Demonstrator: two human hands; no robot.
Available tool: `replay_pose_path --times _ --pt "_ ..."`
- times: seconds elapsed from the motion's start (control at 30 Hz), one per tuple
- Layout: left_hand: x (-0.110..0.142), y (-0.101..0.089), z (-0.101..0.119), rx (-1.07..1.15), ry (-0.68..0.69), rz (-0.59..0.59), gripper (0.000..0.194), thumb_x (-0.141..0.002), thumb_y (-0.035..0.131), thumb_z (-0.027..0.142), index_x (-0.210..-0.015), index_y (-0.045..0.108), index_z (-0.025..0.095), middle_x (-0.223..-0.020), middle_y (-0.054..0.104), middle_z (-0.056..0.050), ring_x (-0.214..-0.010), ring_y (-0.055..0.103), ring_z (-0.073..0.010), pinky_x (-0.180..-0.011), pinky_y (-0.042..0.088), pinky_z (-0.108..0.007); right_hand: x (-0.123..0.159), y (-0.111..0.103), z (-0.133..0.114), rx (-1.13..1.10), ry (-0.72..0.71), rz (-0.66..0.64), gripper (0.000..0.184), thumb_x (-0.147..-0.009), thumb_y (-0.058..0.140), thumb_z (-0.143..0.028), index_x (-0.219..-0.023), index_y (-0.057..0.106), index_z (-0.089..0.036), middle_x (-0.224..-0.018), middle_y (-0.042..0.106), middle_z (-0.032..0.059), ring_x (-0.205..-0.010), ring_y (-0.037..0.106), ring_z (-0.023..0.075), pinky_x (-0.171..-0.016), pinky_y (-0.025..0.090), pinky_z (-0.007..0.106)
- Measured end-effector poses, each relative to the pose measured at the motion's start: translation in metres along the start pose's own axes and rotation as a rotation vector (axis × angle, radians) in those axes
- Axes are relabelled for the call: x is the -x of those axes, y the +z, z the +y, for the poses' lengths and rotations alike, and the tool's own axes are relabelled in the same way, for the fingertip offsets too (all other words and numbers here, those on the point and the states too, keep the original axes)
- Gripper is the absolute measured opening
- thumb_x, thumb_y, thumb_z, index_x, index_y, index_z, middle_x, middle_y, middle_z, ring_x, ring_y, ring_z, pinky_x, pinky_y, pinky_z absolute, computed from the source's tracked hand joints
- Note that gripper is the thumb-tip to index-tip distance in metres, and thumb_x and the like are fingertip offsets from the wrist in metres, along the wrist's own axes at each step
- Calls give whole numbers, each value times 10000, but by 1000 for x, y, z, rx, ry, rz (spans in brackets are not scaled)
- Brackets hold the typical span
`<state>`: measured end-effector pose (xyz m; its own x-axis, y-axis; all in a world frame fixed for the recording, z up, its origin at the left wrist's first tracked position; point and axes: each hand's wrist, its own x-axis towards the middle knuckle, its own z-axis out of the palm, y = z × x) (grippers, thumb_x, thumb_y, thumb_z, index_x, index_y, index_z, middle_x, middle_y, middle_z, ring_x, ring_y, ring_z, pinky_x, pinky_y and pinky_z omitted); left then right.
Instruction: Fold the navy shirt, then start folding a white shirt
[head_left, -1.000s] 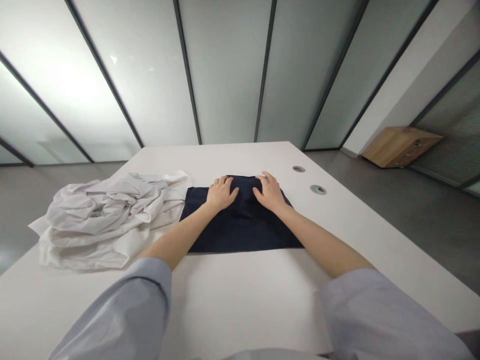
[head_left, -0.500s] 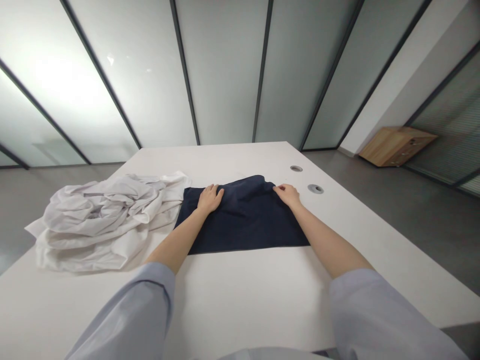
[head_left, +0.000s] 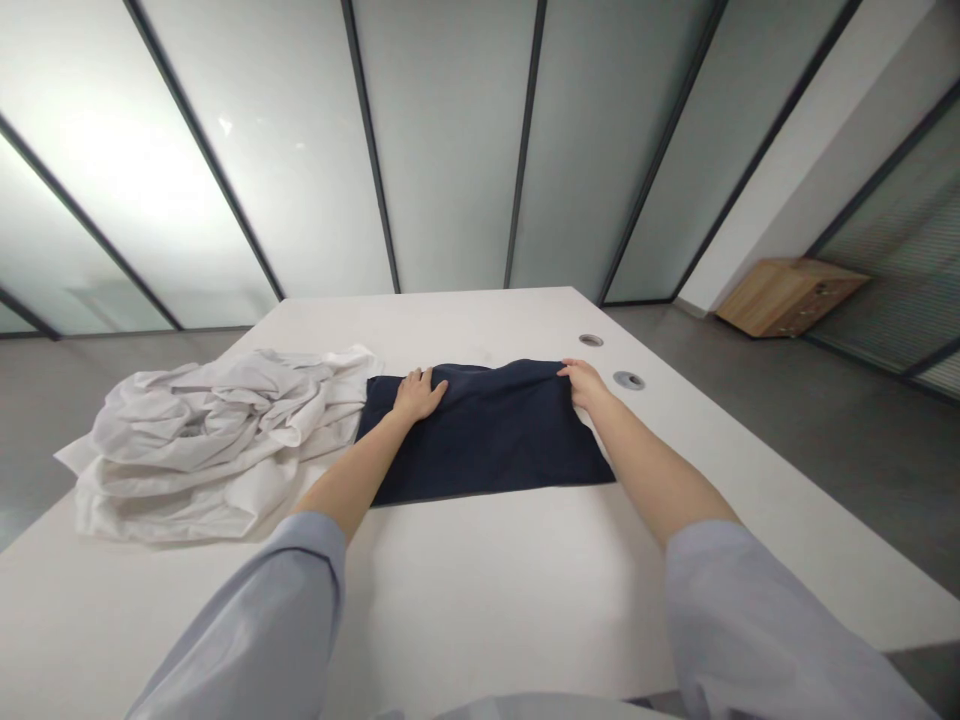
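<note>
1. Head view: the left hand (head_left: 417,395) lies palm-down on the left end of a flat navy cloth (head_left: 487,430), pressing on it without any visible grip.
2. The right hand (head_left: 585,385) sits at the cloth's far right corner, fingers on the edge; whether it pinches the fabric, I cannot tell.
3. The hands are well apart, with the cloth stretched between them on a white table (head_left: 480,600).
4. A crumpled white garment (head_left: 210,445) lies just beside the cloth's left end, and pale blue sleeves (head_left: 255,620) cover both forearms.
5. Two round grommets (head_left: 591,340) are set in the table beyond the right hand.
</note>
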<state>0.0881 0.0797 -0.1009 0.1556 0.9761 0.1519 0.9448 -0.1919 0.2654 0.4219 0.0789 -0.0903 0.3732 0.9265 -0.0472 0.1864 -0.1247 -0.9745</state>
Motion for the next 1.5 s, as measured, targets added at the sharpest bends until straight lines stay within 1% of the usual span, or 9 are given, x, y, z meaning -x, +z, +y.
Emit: replay_pose_path --times 0.2,0.33,0.5,0.73,0.9,1.1,1.27,1.37,1.5 --pt "16 -11 -1 24 106 14 650 -932 297 587 -1438 380 188 -1494 383 -160 -1381 343 -292 -1111 257 -484 16 -12 -10 -103 248 -123 88 -742 574 -274 -723 535 -198 -556 538 -6 -490 513 138 -497 433 252" --pt "23 -11 -6 -9 80 -145 737 -894 265 675 -1443 388 199 -1532 320 -157 -1422 258 -318 -1130 172 -554 45 -27 -8 -30 254 -272 104 -744 633 -264 -806 616 -182 -710 681 45 -584 614 160 -541 481 253" --pt "18 -8 -3 -24 34 -171 824 -849 241 747 -1444 392 198 -1545 288 -169 -1435 213 -342 -1125 148 -588 77 -37 -11 56 159 -474 181 -679 691 -184 -859 683 -187 -901 743 73 -827 686 223 -749 546 329" --pt "10 -10 -2 -12 11 -133 758 -888 224 686 -1437 399 193 -1528 326 -164 -1415 272 -330 -1122 187 -563 66 -58 -10 124 94 -323 134 -677 696 -175 -807 670 -195 -837 731 63 -796 676 225 -744 536 331" --pt "6 -16 7 -27 -40 -10 684 -901 325 606 -1409 422 158 -1494 366 -196 -1367 337 -364 -1083 267 -557 37 -44 -15 370 105 -171 183 -686 720 -281 -820 626 -199 -773 686 57 -738 641 213 -643 510 307" --pt "15 -11 29 22 339 123 461 -888 456 367 -1317 512 207 -1432 452 -122 -1304 415 -291 -1083 332 -458 5 -1 -36 267 118 -148 174 -697 634 -242 -862 662 -194 -843 706 49 -803 660 216 -683 512 300" --pt "15 -2 24 146 378 97 559 -816 535 289 -1355 457 163 -1397 469 -139 -1300 429 -268 -1102 340 -428 30 32 -63 360 -387 -4 347 -686 475 -90 -925 715 -163 -1015 714 78 -1070 614 220 -976 433 348" --pt "12 -6 15 241 340 167 831 -756 613 318 -1480 247 142 -1487 351 -172 -1388 312 -293 -1132 290 -453 89 47 -70 336 -697 -276 390 -741 413 -99 -944 729 -204 -1017 719 41 -1032 628 187 -973 437 330" --pt "15 -25 18 177 530 70 1011 -699 691 370 -1527 144 178 -1587 118 -173 -1448 141 -351 -1137 237 -504 167 55 -65 430 -731 -1127 411 -708 417 -28 -887 737 -216 -834 728 -5 -823 658 141 -831 482 255"
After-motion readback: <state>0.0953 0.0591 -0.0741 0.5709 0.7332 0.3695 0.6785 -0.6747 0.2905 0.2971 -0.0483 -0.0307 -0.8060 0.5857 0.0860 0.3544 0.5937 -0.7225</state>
